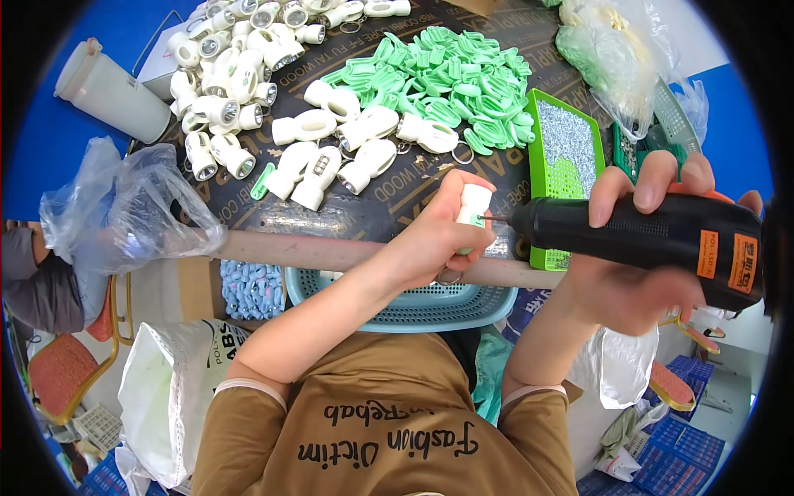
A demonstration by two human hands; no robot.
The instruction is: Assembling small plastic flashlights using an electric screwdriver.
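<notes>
Both hands meet at the table's near edge: the left hand [434, 236] is closed around a small white plastic housing [473, 207], held upright with its green-trimmed side turned toward three o'clock, seemingly so that the bit can reach it square on. The right hand [641, 248] is wrapped tight around a black electric screwdriver [637, 236] with orange labels, index finger lying along the top of the barrel, and the thin bit points to nine o'clock and touches the housing. Just below the hands, at six o'clock, a teal perforated basket [413, 310] sits under the table's wooden rim, placed where finished pieces could drop in. At twelve o'clock from the hands a heap of green plastic clips [447, 83] lies on the dark table [364, 215], and at eleven o'clock white housings [331, 157] lie in loose rows within easy reach. A green tray of small screws [566, 149] stands at one o'clock, near the driver. Farther out, at ten o'clock, a white plastic jug [107, 91] lies on its side, and a crumpled clear bag [124, 207] hangs over the table edge at nine o'clock.
</notes>
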